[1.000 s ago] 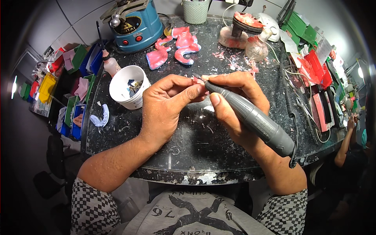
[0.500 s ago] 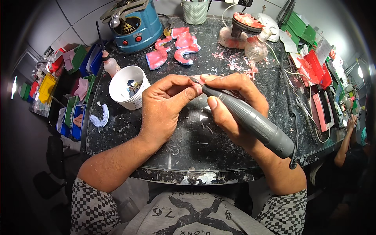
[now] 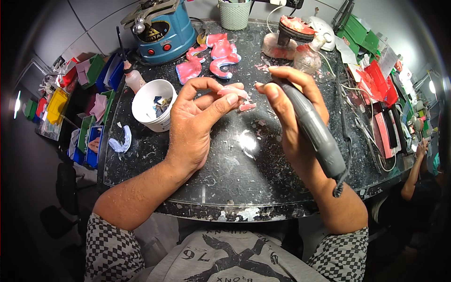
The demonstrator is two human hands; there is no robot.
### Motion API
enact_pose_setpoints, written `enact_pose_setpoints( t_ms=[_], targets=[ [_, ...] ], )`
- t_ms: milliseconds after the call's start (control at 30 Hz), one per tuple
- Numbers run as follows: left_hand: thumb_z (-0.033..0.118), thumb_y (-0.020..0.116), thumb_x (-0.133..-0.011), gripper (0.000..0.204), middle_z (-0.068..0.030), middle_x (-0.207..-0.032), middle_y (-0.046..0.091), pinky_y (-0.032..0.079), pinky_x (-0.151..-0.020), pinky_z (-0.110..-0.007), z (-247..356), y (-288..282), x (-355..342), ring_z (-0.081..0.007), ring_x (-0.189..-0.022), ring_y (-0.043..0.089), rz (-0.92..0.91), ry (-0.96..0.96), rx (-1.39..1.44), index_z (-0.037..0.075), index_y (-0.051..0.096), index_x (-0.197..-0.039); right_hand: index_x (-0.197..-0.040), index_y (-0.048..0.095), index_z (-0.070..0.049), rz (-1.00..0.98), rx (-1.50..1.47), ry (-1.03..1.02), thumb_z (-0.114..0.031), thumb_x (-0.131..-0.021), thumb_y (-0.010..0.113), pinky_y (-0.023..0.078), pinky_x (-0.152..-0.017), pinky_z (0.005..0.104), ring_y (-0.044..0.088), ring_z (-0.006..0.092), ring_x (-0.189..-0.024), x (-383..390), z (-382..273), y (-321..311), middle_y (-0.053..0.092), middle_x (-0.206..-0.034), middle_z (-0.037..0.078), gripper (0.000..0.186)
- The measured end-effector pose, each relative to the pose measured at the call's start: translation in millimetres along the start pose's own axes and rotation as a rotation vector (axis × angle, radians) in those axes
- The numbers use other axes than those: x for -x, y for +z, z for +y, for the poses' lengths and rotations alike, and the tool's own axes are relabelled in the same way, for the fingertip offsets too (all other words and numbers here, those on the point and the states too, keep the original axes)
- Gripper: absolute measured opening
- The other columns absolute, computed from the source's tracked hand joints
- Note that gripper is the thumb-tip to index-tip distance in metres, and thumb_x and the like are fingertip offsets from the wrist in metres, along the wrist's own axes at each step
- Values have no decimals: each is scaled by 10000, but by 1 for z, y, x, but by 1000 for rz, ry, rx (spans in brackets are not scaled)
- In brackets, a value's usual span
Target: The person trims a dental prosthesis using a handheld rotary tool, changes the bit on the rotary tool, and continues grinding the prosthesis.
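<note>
Between the thumb and fingers of my left hand (image 3: 195, 115) is a small curved pink dental piece (image 3: 231, 91), partly covered by the fingertips. My right hand (image 3: 296, 108) is wrapped round a dark grey rotary handpiece (image 3: 314, 127), its coiled cord trailing from the rear end. The handpiece's tip points up and left, apart from the pink piece. Just beyond my left fingertips, pink scraps (image 3: 247, 106) lie on the black worktop (image 3: 235, 183). Left of that hand stands a white tub (image 3: 154, 124) with small bits inside. A whitish-blue dental arch (image 3: 120, 139) lies nearby.
Red and pink moulded arches (image 3: 223, 58) lie at the back, beside a blue machine (image 3: 164, 35). A squeeze bottle (image 3: 135, 79) stands behind the tub. Farther right are a pedestal holder with pink shavings (image 3: 296, 26) and a glass burner (image 3: 307, 58). Tools and cables (image 3: 371, 127) line the right edge.
My right hand has drawn the handpiece away from the pink dental piece, to the right, and turned it more upright. My left hand has turned the piece, which now shows more.
</note>
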State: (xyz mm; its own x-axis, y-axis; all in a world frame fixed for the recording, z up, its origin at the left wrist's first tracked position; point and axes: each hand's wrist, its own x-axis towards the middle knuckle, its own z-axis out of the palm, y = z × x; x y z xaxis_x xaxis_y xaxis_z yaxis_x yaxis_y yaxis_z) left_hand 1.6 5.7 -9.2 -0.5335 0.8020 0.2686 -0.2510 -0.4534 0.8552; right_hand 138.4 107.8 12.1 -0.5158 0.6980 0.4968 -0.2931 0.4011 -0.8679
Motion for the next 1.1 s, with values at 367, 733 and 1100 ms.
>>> enact_pose_setpoints(
  t_ms=[367, 733, 1100],
  targets=[
    [117, 597, -964, 164, -182, -1082, 680, 523, -949, -339, 2, 3, 2, -207, -1011, 668, -49, -143, 88, -5, 561, -1068, -1180, 608, -24, -60, -52, 18, -2, -894, 681, 513, -818, 234, 635, 95, -918, -2, -3, -4, 666, -994, 55, 297],
    [171, 605, -946, 306, -141, -1047, 695, 527, -912, -360, 6, -2, 0, -205, -973, 675, -166, -344, 121, -16, 599, -1188, -1187, 602, -13, -91, -101, -9, 38, -898, 650, 524, -863, 243, 647, 115, -964, -3, 1, -5, 643, -1049, 66, 297],
    [214, 621, -951, 335, -137, -1109, 685, 507, -943, -337, 6, -2, -1, -218, -1034, 668, -141, -345, 47, 6, 589, -1211, -1180, 619, -18, -27, 32, -48, -85, -908, 677, 468, -762, 214, 566, 62, -835, -3, -3, -5, 627, -970, 35, 287]
  ],
)
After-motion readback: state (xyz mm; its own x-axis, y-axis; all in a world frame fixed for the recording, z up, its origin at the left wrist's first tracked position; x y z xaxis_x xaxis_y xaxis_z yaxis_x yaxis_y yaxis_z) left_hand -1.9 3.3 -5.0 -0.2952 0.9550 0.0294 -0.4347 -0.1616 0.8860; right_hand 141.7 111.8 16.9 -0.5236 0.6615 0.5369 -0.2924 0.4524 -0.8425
